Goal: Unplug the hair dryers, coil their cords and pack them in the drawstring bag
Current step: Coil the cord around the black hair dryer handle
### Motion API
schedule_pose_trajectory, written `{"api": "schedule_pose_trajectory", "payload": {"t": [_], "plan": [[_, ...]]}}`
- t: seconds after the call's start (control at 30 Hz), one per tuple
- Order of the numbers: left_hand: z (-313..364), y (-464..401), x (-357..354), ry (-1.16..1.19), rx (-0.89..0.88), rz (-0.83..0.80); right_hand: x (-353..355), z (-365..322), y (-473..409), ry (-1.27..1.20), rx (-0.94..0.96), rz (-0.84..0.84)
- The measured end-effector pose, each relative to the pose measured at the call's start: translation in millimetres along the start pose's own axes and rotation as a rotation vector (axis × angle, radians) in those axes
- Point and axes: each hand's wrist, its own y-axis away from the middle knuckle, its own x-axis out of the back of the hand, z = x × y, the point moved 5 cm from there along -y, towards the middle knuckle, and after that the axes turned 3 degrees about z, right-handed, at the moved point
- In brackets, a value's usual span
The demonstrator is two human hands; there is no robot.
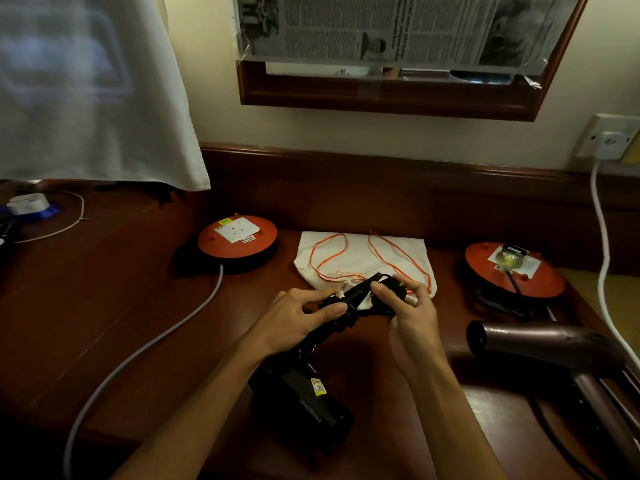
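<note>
A black hair dryer (304,400) lies on the wooden desk (121,306) near the front edge, under my forearms. My left hand (298,317) pinches its bundled black cord (349,299), and my right hand (408,310) grips the cord's black plug (388,285). Just behind my hands lies a flat white drawstring bag (363,258) with orange strings. A brown hair dryer (540,344) rests on the desk at the right. Its dark cord runs up to a plug in the right red extension reel (512,268).
A left red extension reel (239,237) has a bare white socket, and its grey cable (145,348) curves toward the desk's front. A white cable (602,258) hangs from a wall socket (609,140) at the right. White cloth (86,91) hangs at the upper left.
</note>
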Motion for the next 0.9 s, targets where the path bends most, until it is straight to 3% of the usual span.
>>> {"api": "schedule_pose_trajectory", "payload": {"t": [0.3, 0.43, 0.6, 0.73, 0.9], "plan": [[-5, -6, -11, -0.171, 0.012, -0.002, 21, -2, -1, 0.645, 0.300, -0.021], [-8, -8, -14, -0.265, 0.032, 0.024, 23, -6, -3, 0.663, 0.349, -0.051], [-9, -10, -13, -0.347, 0.072, 0.058, 25, 1, -2, 0.462, 0.290, -0.090], [-1, -8, -14, -0.400, 0.095, 0.054, 25, 0, -3, 0.644, 0.440, -0.070], [-4, -9, -15, -0.388, 0.091, 0.000, 40, -2, -11, 0.616, 0.421, 0.041]]}}
